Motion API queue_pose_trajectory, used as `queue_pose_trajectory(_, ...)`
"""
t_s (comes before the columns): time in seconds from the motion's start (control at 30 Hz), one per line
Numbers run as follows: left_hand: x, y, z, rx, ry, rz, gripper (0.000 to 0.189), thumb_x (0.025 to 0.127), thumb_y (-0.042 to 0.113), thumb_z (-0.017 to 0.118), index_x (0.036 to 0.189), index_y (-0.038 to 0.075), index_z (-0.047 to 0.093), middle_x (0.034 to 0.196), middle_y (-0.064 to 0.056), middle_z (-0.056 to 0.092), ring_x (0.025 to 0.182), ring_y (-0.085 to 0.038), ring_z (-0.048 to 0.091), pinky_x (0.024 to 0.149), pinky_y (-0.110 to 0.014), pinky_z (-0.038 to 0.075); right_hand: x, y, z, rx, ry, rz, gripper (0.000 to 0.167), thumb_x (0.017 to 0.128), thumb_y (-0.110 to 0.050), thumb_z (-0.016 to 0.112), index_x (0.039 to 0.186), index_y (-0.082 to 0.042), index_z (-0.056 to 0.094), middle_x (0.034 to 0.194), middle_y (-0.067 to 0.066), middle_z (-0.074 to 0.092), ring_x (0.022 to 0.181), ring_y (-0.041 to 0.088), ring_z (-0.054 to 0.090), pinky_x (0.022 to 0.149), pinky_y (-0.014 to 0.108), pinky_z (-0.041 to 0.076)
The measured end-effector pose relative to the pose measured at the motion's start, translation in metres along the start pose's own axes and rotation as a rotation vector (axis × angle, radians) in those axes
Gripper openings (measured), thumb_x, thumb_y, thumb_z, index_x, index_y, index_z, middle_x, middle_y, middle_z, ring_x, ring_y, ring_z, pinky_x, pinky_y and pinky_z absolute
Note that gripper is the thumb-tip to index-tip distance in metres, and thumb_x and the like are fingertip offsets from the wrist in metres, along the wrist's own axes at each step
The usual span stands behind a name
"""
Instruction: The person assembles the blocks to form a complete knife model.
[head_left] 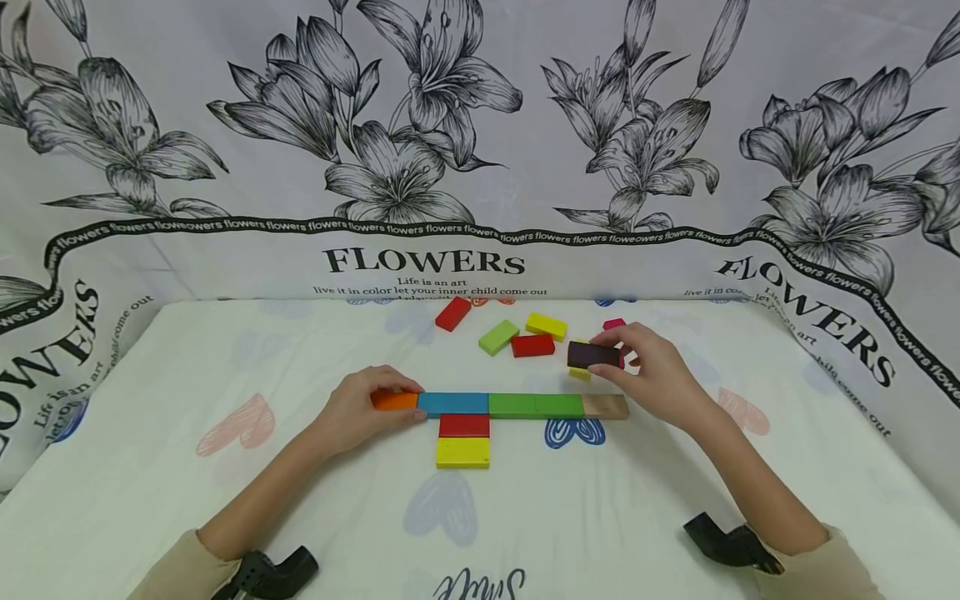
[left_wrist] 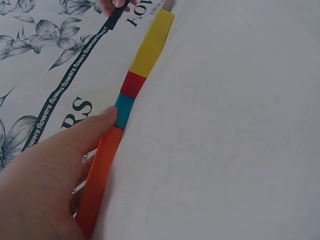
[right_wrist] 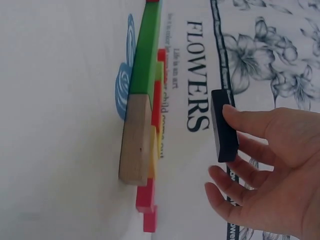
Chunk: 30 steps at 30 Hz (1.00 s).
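A row of blocks lies on the white cloth: an orange block (head_left: 395, 402), a blue block (head_left: 453, 404), two green blocks (head_left: 513, 406) and a plain wooden block (head_left: 606, 407). Below the blue one sit a red block (head_left: 463, 426) and a yellow block (head_left: 462, 453), stacked toward the person. My left hand (head_left: 358, 408) grips the row's left end, fingers behind the orange block and thumb in front, the thumb tip reaching the blue block (left_wrist: 124, 110). Beyond the row's right end, my right hand (head_left: 651, 375) pinches a black block (right_wrist: 223, 127) between thumb and fingers, raised above the cloth.
Loose blocks lie behind the row: a red one (head_left: 453, 314), a light green one (head_left: 498, 337), a yellow one (head_left: 546, 326) and another red one (head_left: 533, 345). A yellow block (head_left: 580, 375) is partly covered by the black one; a pink block (head_left: 613, 324) lies behind it. Flower-printed cloth (head_left: 420, 167) hangs at the back.
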<state>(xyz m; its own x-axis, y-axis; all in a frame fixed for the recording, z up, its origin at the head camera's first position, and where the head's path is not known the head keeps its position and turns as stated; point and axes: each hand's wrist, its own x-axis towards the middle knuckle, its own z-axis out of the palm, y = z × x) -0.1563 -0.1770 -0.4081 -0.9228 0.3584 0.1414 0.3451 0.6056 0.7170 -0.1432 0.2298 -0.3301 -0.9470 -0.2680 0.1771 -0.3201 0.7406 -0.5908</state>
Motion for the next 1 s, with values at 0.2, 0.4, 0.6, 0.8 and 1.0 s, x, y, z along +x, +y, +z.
queue_pose_trajectory(0.2, 0.001, 0.000, 0.000, 0.001, 0.002, -0.001, 0.028, 0.086, 0.027, 0.088, 0.113, 0.021, 0.082, 0.109, 0.006, 0.074, 0.110, -0.021, 0.061, 0.093, -0.041, 0.053, -0.004, -0.016, 0.010, 0.061, -0.027, 0.017, 0.037, 0.095, -0.016, 0.079, 0.129, -0.004, 0.069, 0.127, 0.018, 0.066, 0.117, 0.038, 0.061, 0.094, 0.055, 0.060)
queue_pose_trajectory(0.4, 0.000, 0.001, 0.000, -0.002, 0.000, -0.002, 0.029, 0.086, 0.026, 0.088, 0.114, 0.020, 0.081, 0.110, 0.005, 0.074, 0.110, -0.021, 0.061, 0.091, -0.039, 0.054, -0.008, -0.029, 0.022, 0.073, -0.031, -0.052, 0.033, 0.093, -0.013, 0.081, 0.125, -0.007, 0.072, 0.120, 0.011, 0.068, 0.110, 0.031, 0.062, 0.093, 0.054, 0.057)
queue_pose_trajectory(0.6, 0.000, 0.001, 0.000, 0.000, -0.002, -0.003, 0.029, 0.086, 0.026, 0.088, 0.114, 0.020, 0.081, 0.109, 0.005, 0.074, 0.109, -0.021, 0.061, 0.089, -0.037, 0.054, -0.011, -0.040, 0.032, 0.089, -0.046, -0.088, 0.033, 0.091, -0.011, 0.084, 0.122, -0.008, 0.073, 0.116, 0.009, 0.070, 0.107, 0.027, 0.063, 0.090, 0.046, 0.060)
queue_pose_trajectory(0.8, 0.000, 0.001, -0.001, -0.005, -0.007, -0.003, 0.029, 0.087, 0.027, 0.088, 0.114, 0.020, 0.081, 0.110, 0.005, 0.074, 0.110, -0.021, 0.061, 0.090, -0.038, 0.054, -0.014, -0.047, 0.039, 0.086, -0.080, -0.103, 0.034, 0.091, -0.012, 0.084, 0.123, -0.009, 0.073, 0.118, 0.007, 0.070, 0.108, 0.025, 0.064, 0.087, 0.038, 0.062)
queue_pose_trajectory(1.0, 0.000, 0.001, -0.001, -0.007, -0.010, -0.006, 0.029, 0.087, 0.028, 0.087, 0.114, 0.020, 0.081, 0.110, 0.005, 0.074, 0.109, -0.021, 0.061, 0.091, -0.040, 0.053, -0.015, -0.051, 0.046, 0.093, -0.107, -0.116, 0.033, 0.091, -0.014, 0.084, 0.122, -0.010, 0.073, 0.118, 0.004, 0.070, 0.108, 0.021, 0.064, 0.090, 0.036, 0.061)
